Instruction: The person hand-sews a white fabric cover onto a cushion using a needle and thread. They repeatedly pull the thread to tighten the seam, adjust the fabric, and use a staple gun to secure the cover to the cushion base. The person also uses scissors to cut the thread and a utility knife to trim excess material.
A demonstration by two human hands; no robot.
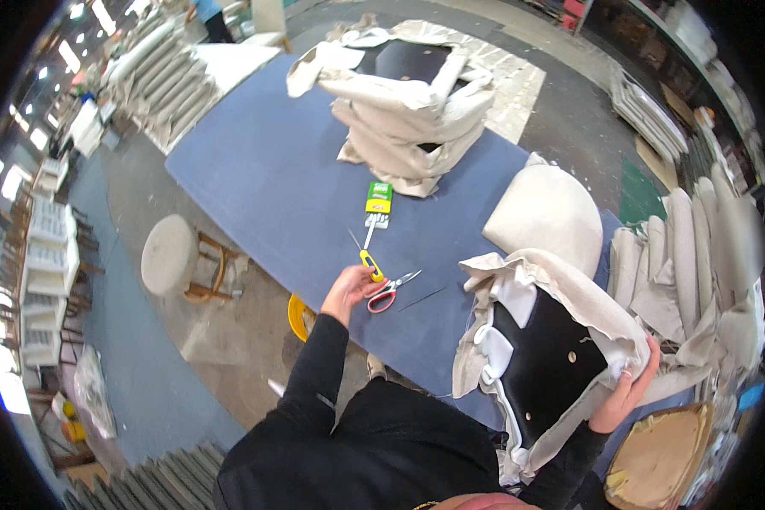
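Note:
My left hand (pixel 348 291) is over the table, its fingers closed at the lower end of a yellow utility knife (pixel 368 260), whose blade points away from me. Red-handled scissors (pixel 386 295) lie just right of that hand, beside a thin dark rod (pixel 422 297). Beyond the knife is a green and yellow blade packet (pixel 379 202). At the right, my right hand (pixel 627 397) grips the outer edge of a beige fabric cover (pixel 561 270). This cover wraps loosely around a black seat panel (pixel 540 365), with white padding (pixel 495 347) showing along its left side.
A blue-topped table (pixel 263 161) spans the middle. Several beige covered pieces (pixel 408 110) are stacked at its far end. A beige cushion (pixel 548 212) lies beyond the black panel. A round stool (pixel 172 255) and yellow bucket (pixel 298 317) stand left; fabric rolls (pixel 680 255) lie right.

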